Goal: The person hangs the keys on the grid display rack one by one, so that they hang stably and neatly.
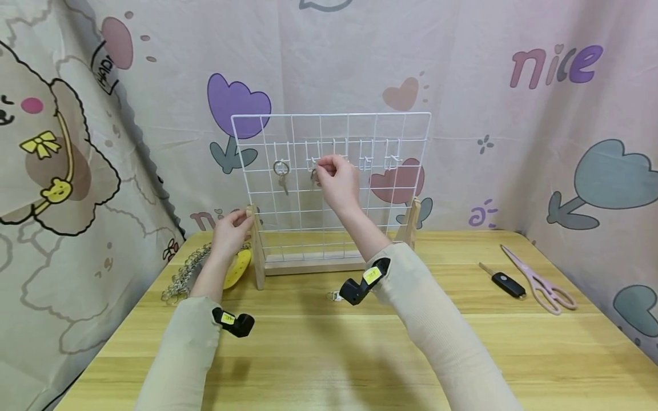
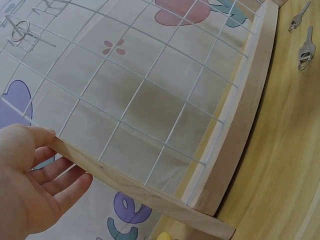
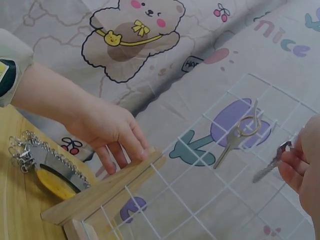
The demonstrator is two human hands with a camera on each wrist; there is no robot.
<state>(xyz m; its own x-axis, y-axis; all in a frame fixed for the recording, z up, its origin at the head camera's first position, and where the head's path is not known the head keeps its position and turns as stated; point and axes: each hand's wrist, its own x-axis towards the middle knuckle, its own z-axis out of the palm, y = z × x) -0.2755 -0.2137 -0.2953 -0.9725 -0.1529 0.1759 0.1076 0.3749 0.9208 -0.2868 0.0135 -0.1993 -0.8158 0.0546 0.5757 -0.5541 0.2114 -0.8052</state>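
A white wire grid rack (image 1: 334, 212) stands on wooden feet, with several hooks along its upper part. My left hand (image 1: 231, 233) holds the top of the left wooden post (image 2: 95, 170), thumb on one side and fingers on the other. With thumb and fingertips, my right hand (image 1: 339, 181) pinches a small metal key (image 3: 268, 167) right at a hook, left of the grid's middle; the key's head is partly hidden by the fingers. On the leftmost hook, a second key (image 3: 229, 145) hangs from a brass-coloured ring (image 3: 248, 126).
Two loose keys lie on the table before the rack, one plain key (image 2: 299, 17) and one with a ring (image 2: 306, 50). Metal chain rings (image 1: 186, 274) and a yellow object (image 1: 238, 268) lie behind my left forearm. A car key (image 1: 508, 284) and pink scissors (image 1: 537, 279) lie at right.
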